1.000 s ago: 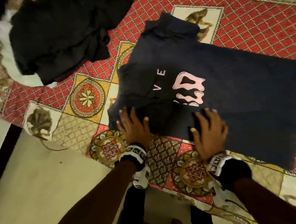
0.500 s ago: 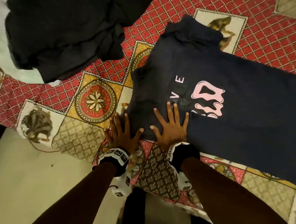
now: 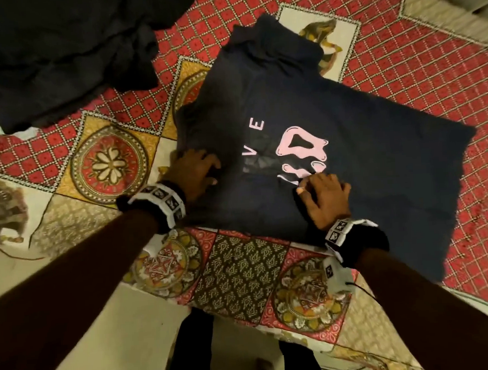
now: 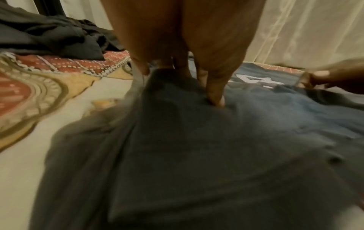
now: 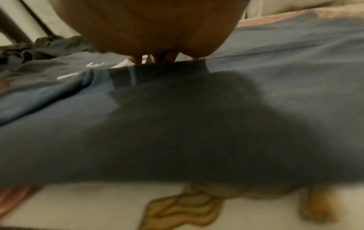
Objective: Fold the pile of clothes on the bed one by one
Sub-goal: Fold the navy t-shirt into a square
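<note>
A navy T-shirt (image 3: 363, 156) with a pink print and white letters lies spread on the patterned bedspread (image 3: 400, 63). Its near part is turned over towards the print and covers the print's lower edge. My left hand (image 3: 205, 172) grips the left end of that turned-over flap with curled fingers; in the left wrist view the thumb and fingers of my left hand (image 4: 197, 87) pinch bunched fabric. My right hand (image 3: 313, 186) pinches the flap's edge beside the print. In the right wrist view my right hand (image 5: 157, 57) holds a dark hemmed edge of the T-shirt (image 5: 177, 124).
A heap of dark clothes (image 3: 60, 53) lies at the far left of the bed. The bed's near edge runs just below my wrists, with pale floor (image 3: 75, 335) beneath. The person's dark legs (image 3: 189, 351) stand against the bed.
Both hands lay flat on the shirt's near edge before. Now they grip the fabric and have carried the near part over towards the print; the right hand moved right.
</note>
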